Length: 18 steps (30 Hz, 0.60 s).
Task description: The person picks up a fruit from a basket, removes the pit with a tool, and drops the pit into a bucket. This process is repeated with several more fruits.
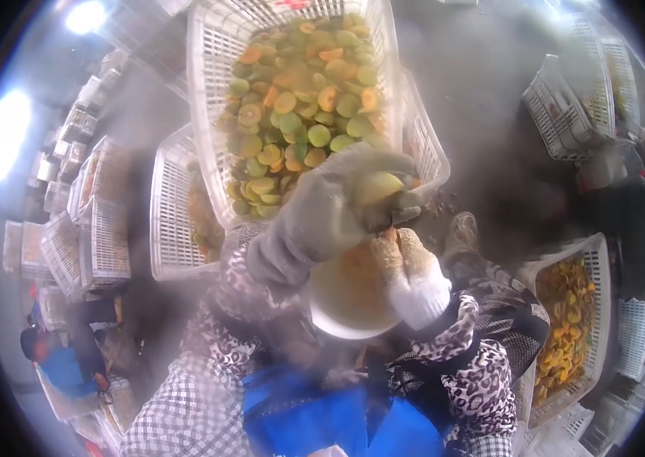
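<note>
My left hand [326, 206], in a grey glove, is closed round a yellow-green piece of fruit [378, 188] in front of my chest. Just below it is my right hand [414, 276], in a whitish glove with stained fingertips. Its fingers are pressed together close to the fruit, and whatever they may pinch is too small to make out. Under both hands sits a white bowl [345, 324] with something pale orange inside, blurred. Beyond my left hand stands a white slatted crate [212, 114] heaped with green and orange fruit halves [303, 103].
Another white crate [166, 206] stands under and left of the heaped one. At right, a crate [604, 305] holds orange fruit pieces [564, 327]. Stacked crates [105, 240] line the left side. A person in blue [71, 369] is at lower left. Haze blurs the floor.
</note>
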Available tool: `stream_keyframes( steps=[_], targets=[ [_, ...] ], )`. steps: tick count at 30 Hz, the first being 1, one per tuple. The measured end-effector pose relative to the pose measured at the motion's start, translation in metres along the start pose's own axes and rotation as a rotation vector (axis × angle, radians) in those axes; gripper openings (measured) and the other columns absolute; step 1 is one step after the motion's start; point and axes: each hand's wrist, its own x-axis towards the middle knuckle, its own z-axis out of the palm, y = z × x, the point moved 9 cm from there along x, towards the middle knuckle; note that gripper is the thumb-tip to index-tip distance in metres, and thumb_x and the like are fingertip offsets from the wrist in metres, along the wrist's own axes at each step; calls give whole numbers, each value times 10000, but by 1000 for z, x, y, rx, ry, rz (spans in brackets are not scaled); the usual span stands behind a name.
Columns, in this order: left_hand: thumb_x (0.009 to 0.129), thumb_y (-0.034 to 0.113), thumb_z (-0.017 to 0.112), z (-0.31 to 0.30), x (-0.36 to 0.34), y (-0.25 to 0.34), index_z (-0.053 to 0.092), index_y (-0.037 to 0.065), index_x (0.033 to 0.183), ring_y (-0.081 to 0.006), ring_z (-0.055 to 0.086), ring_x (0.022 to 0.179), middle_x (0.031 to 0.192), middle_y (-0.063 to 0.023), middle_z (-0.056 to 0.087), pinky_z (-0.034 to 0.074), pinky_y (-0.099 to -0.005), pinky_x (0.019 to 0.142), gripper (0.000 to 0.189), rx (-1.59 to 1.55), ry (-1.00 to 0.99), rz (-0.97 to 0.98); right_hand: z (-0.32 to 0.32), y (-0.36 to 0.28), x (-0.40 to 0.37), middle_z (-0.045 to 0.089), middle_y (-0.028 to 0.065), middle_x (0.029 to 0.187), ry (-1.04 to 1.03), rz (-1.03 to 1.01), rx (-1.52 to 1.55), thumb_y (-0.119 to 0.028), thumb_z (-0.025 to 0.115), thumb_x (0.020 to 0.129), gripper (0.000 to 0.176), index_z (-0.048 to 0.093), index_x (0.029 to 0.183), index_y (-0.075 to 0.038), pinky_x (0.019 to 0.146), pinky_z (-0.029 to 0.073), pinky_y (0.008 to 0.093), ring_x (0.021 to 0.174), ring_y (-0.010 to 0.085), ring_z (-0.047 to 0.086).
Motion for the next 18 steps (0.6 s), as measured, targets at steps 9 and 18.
stream_keyframes(
  steps=[9, 18],
  targets=[
    [1031, 281, 458, 20, 5, -45, 482, -31, 1287, -256, 620, 1024, 1143, -170, 583, 539, -376, 939, 404, -373, -36, -126, 14, 40, -4, 674, 147, 936, -383, 463, 293, -243, 525, 996, 263, 625, 1103, -25, 744, 509, 355, 838, 262, 663],
    [1011, 268, 508, 6, 8, -89, 526, -31, 1217, -287, 616, 1058, 1018, -157, 592, 539, -386, 953, 364, -606, 124, -233, 1, 44, -5, 597, 51, 741, -549, 355, 73, -300, 509, 1015, 280, 615, 1059, -45, 569, 441, 282, 631, 122, 570]
  ],
)
